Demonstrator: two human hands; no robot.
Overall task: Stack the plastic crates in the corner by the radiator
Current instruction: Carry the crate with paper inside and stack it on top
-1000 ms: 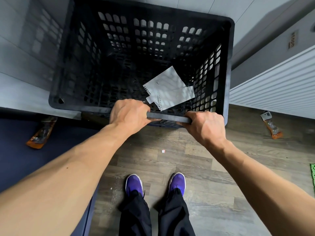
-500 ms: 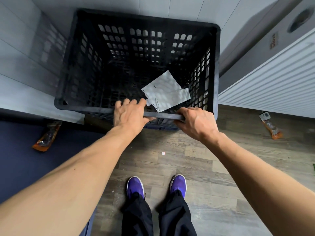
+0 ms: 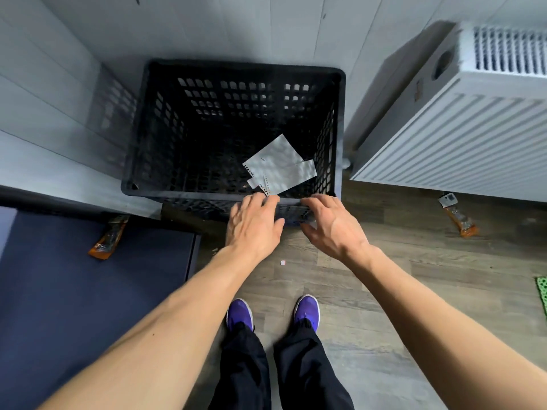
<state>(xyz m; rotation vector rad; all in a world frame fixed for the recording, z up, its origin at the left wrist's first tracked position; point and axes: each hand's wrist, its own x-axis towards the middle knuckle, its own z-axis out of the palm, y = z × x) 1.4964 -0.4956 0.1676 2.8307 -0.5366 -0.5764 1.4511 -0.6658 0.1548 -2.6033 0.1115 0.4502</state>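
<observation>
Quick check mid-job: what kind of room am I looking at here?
Probably a heated indoor storage or utility corner. A white panel radiator hangs on the right wall, pale panelled walls meet behind the black crate, and the floor is grey wood-look planks.

black perforated plastic crate sits in the corner, white ribbed radiator just to its right. torn white paper sheets lie on the crate floor. left hand and right hand hover at the crate's near rim, fingers spread, gripping nothing. purple shoes stand on grey wood-plank floor.
</observation>
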